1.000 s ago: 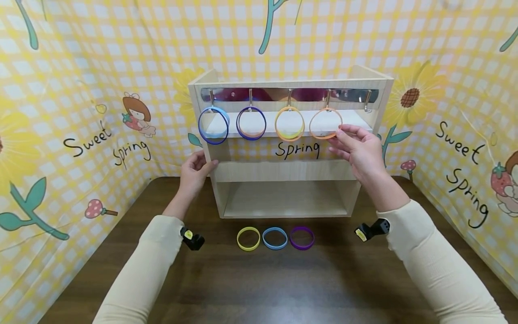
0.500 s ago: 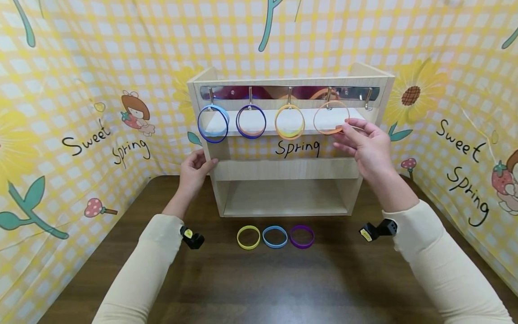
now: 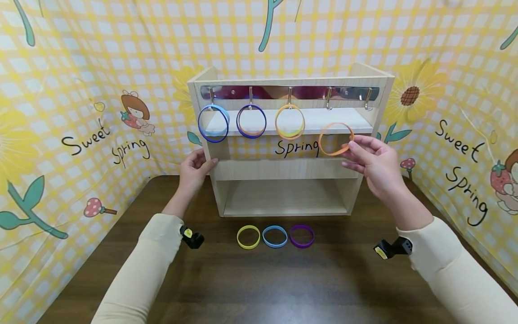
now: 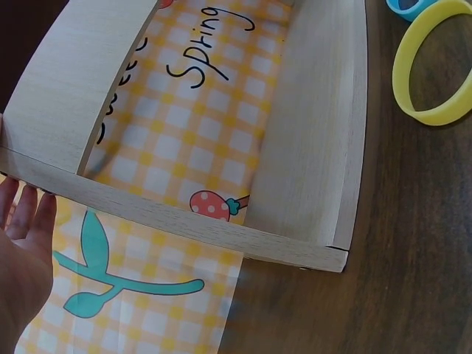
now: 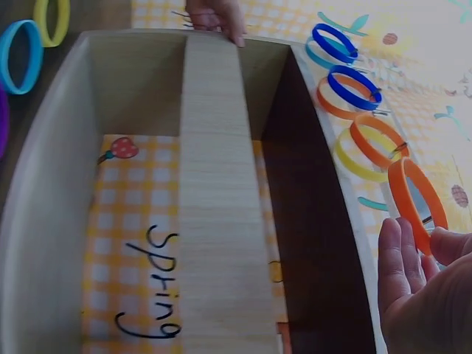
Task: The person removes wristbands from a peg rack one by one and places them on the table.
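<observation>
Between thumb and fingers, my right hand [image 3: 374,164] pinches an orange silicone wristband [image 3: 339,152] by its right side. The band is off the hooks, below the bare fourth hook [image 3: 329,96] of the metal hook rail. At the left, my left hand [image 3: 195,172] grips the side panel of the wooden shelf [image 3: 283,171], thumb in front and fingers behind. Bands hang in pairs on the first three hooks: dark blue with light blue [image 3: 216,133], dark blue with orange, and orange with yellow [image 3: 291,134]. The right wrist view shows the held orange wristband [image 5: 404,193] close to the fingertips.
On the brown table [image 3: 251,283], in front of the shelf, lie a yellow band [image 3: 248,247], a light blue band [image 3: 275,246] and a purple band [image 3: 301,246] in a row. The rightmost hook [image 3: 368,98] is bare. A checked cloth [image 3: 323,40] surrounds the table.
The orange wristband has come off the fourth hook and moved down and to the right with my right hand. My left hand stays in place on the shelf.
</observation>
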